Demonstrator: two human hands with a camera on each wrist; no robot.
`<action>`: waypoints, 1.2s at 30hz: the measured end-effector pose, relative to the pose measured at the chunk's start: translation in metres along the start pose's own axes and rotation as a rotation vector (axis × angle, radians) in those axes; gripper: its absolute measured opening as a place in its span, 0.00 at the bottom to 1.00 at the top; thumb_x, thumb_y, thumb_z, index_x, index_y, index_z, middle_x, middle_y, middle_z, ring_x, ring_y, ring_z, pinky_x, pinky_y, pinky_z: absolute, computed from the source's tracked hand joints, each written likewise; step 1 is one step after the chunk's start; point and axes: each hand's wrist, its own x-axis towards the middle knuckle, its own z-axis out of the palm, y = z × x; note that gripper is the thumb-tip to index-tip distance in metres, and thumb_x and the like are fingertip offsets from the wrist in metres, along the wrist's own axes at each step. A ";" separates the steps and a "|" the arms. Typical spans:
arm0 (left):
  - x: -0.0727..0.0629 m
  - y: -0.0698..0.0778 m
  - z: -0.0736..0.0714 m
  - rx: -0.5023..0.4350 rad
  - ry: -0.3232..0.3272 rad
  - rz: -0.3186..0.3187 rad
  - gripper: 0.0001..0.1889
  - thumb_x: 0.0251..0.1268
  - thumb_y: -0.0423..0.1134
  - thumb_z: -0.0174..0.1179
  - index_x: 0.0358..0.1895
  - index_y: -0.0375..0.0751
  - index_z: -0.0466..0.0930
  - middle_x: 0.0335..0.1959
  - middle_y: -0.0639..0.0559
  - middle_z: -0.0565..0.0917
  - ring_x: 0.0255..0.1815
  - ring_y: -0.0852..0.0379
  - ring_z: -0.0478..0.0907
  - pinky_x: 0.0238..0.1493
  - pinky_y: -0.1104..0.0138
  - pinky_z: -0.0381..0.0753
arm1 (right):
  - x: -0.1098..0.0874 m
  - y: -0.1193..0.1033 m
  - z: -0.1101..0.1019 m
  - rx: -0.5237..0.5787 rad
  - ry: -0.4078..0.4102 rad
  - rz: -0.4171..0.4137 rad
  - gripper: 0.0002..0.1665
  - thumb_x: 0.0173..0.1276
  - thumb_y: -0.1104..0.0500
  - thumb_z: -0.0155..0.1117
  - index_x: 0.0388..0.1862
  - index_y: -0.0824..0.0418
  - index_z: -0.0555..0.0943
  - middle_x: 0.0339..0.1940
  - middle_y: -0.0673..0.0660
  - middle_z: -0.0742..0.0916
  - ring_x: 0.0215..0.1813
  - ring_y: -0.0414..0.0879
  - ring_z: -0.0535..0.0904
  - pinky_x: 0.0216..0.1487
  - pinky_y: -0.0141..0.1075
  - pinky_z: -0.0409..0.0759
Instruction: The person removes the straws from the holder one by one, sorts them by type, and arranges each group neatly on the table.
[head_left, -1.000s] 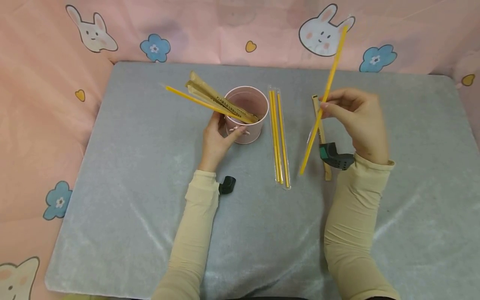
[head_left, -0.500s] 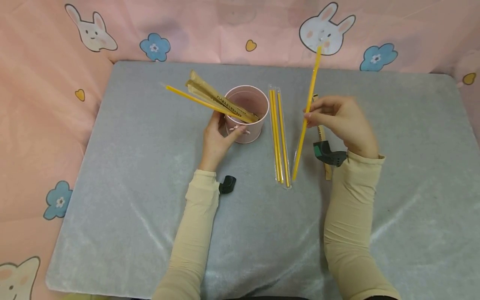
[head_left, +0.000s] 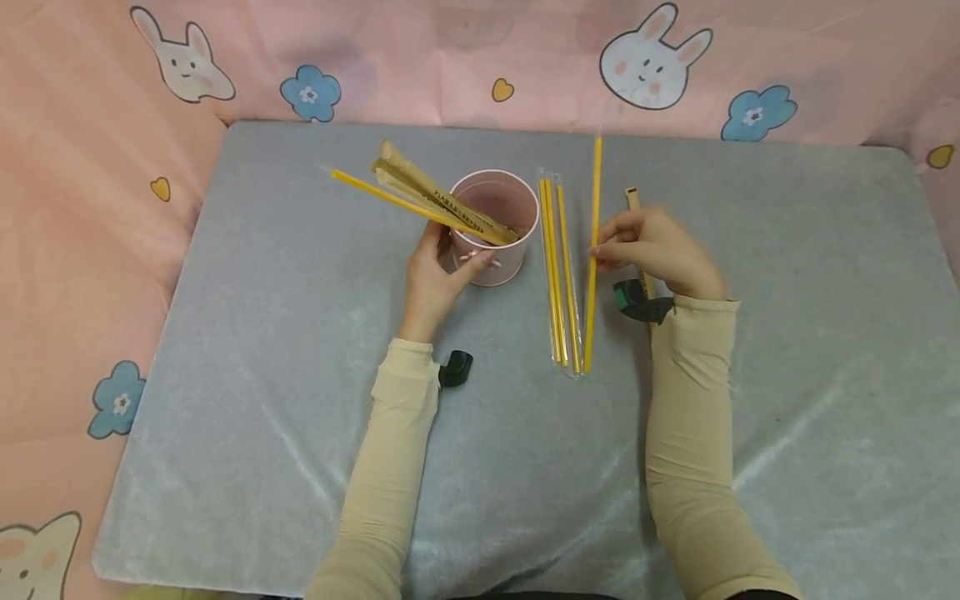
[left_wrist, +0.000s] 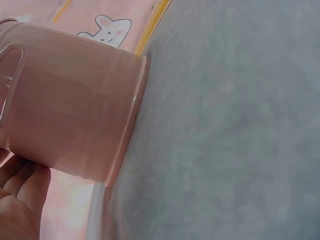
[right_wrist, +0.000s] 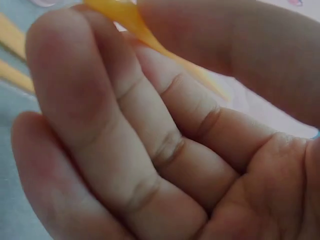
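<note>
Straw (head_left: 597, 187): right of centre, pinched in my right hand's fingertips. Cup (head_left: 512, 265): upper centre, my left hand (head_left: 433, 283) gripping its left side.

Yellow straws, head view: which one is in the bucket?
The leftmost yellow straw, slanting out of the pink bucket. The right hand pinches the rightmost straw; the middle straws lie on the table.

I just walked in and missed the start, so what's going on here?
A person's left hand holds a pink bucket on a grey table; brown paper packets and a yellow stick lean out of it. Their right hand pinches another yellow stick, close beside three wrapped ones lying right of the bucket. One more brown packet lies farther right, partly hidden.
</note>
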 end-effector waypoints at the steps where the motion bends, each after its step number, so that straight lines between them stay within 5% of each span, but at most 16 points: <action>1: 0.000 0.000 0.000 0.005 0.000 0.001 0.39 0.51 0.33 0.71 0.68 0.34 0.62 0.64 0.41 0.70 0.64 0.53 0.68 0.64 0.69 0.66 | 0.002 0.002 0.000 -0.002 -0.001 0.004 0.10 0.65 0.65 0.63 0.37 0.75 0.78 0.26 0.56 0.86 0.29 0.44 0.83 0.36 0.38 0.84; 12: -0.001 -0.001 0.001 0.019 0.008 0.027 0.38 0.52 0.34 0.71 0.67 0.33 0.63 0.63 0.41 0.71 0.63 0.54 0.69 0.64 0.70 0.66 | 0.017 0.020 0.008 0.073 0.001 0.036 0.12 0.64 0.67 0.63 0.38 0.79 0.78 0.22 0.54 0.86 0.25 0.41 0.82 0.30 0.33 0.83; 22: -0.001 0.002 0.001 0.015 -0.006 -0.017 0.41 0.50 0.33 0.71 0.69 0.34 0.60 0.65 0.40 0.68 0.65 0.52 0.66 0.66 0.68 0.65 | 0.023 0.027 0.012 0.134 -0.010 0.070 0.15 0.64 0.67 0.64 0.41 0.82 0.78 0.22 0.53 0.85 0.23 0.40 0.81 0.26 0.31 0.83; 36: -0.001 0.001 -0.001 0.035 -0.004 -0.002 0.38 0.52 0.34 0.70 0.68 0.36 0.62 0.65 0.44 0.69 0.65 0.58 0.66 0.65 0.71 0.64 | 0.026 0.028 0.013 0.081 -0.034 0.106 0.13 0.64 0.66 0.63 0.38 0.80 0.78 0.20 0.53 0.84 0.22 0.40 0.80 0.25 0.31 0.82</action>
